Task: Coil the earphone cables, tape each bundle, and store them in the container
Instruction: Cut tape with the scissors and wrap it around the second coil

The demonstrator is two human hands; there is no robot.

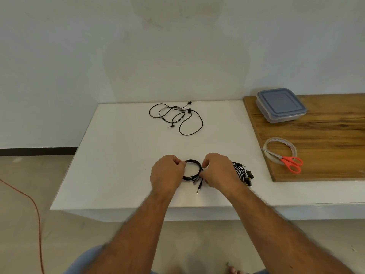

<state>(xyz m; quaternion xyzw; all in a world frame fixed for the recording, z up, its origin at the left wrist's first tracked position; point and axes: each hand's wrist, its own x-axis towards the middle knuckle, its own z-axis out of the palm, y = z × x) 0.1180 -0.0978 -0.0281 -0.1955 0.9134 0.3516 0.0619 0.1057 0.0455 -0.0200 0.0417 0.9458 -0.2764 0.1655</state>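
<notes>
Closest to the camera, both hands are on the same thing: a small round coil of thin black earphone cable [192, 170] lying flat on the white tabletop [118, 155]. The left hand [166, 173] pinches the coil's left edge with curled fingers, and the right hand [218, 171] has its fingers curled onto the right edge, so the loop sits square between them. A silver jack plug [198, 189] dangles out of the bottom of the coil toward the table's front edge.

Just past the right hand there's a second bunch of black earphone cable [244, 173], plugs and buds sticking out. Can't tell if it's taped.

What matters for taping, I'd say: the clear roll of sticky tape [280, 150] and the orange-handled scissors [286, 161] resting across it are off to the right on the brown wooden board [325, 135]. So the right hand is the nearer one to go fetch them, while the left keeps the coil from springing open.

Farther back on that board sits the clear plastic container with a grey-blue lid [281, 104], lid on. At the far middle of the table, a loose black earphone set [175, 117] is sprawled uncoiled.
</notes>
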